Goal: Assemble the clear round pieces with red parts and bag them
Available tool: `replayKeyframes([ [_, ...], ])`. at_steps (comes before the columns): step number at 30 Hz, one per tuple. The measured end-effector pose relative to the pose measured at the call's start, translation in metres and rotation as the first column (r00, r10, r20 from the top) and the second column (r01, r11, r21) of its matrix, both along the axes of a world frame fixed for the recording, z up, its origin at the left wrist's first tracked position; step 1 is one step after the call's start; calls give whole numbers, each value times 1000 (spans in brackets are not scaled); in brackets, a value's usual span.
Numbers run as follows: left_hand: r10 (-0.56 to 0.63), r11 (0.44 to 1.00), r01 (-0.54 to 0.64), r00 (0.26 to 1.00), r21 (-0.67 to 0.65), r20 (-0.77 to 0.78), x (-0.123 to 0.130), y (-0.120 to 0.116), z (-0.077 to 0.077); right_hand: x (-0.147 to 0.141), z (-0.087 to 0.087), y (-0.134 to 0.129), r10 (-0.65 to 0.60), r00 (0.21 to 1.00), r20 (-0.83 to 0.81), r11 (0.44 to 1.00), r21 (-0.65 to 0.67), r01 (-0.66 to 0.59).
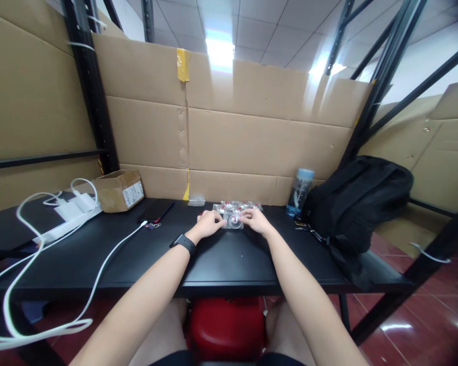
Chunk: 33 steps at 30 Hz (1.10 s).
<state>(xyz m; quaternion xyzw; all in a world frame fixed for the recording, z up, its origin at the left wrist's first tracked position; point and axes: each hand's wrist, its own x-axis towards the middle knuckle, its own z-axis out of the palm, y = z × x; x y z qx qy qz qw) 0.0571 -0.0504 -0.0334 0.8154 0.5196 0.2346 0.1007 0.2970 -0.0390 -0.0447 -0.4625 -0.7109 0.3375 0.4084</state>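
A small clear square plastic piece (pixel 234 221) with a round middle and a touch of red lies between my two hands on the black table. My left hand (pixel 209 224), with a dark watch (pixel 183 243) on its wrist, has curled fingers and its thumb at the piece's left edge. At the right edge, the fingers of my right hand (pixel 256 221) pinch the piece. Just behind are several similar clear plastic packs (pixel 248 205) with red spots, partly covered by my hands. A bit of red shows beside my left fingers, too small to name.
A power strip (pixel 66 223) with white cables and an open cardboard box (pixel 121 190) stand at the left, near a dark phone (pixel 152 213). A water bottle (pixel 299 192) and black backpack (pixel 362 203) occupy the right. Cardboard panels (pixel 244 137) wall the back.
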Motion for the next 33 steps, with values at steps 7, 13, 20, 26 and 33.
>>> replayKeyframes([
  [7,43,999,-43,999,11,-19,-4,-1,3,63,15,-5,-710,670,217,704,165,691],
  [13,48,998,-46,998,37,-40,-7,1,1,97,-3,3,-745,537,396,599,45,799],
  [20,125,987,-116,989,112,-75,-20,6,-1,92,-3,0,-743,544,391,649,217,730],
  [26,134,990,-126,980,65,-145,-31,14,-10,79,-2,-1,-529,606,595,822,183,539],
  [33,113,992,-104,982,65,-154,-38,20,-11,70,-10,5,-548,597,586,812,202,547],
])
